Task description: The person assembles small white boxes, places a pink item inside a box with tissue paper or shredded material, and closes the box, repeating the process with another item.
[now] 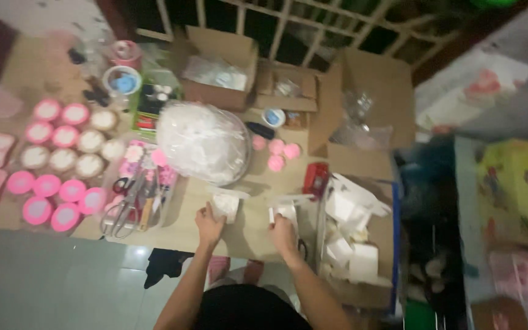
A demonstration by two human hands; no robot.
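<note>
At the near edge of the low table point(181, 235), both hands work side by side. Left hand point(208, 226) is closed on a small white packet point(226, 204), fingers curled under it, thumb side up; blur hides the exact pinch. Right hand point(283, 235) holds a second white piece point(286, 211) just beside the open box point(362, 287) full of similar white blocks. Its fingers look pressed around the piece, though I cannot tell how tightly. The two pieces are near each other but apart, both raised just off the tabletop.

Step in hand, as a judgement: sorting or preparing small white pieces, one per hand, next to the box they match. Further handling calls for a steady two-hand grip and keeping clear of the clutter on the left.

Around them:
- A big clear wrapped bundle point(203, 142) sits behind the hands, mid-table.
- Scissors point(123, 211) and other tools lie left of the left hand.
- Round pink lids point(50, 195) and pale tubs point(62, 160) stand in rows further left.
- Three pink balls point(276, 154) and a red object point(316, 178) lie behind the right hand.
- Cardboard boxes point(221, 64) stand at the back.
</note>
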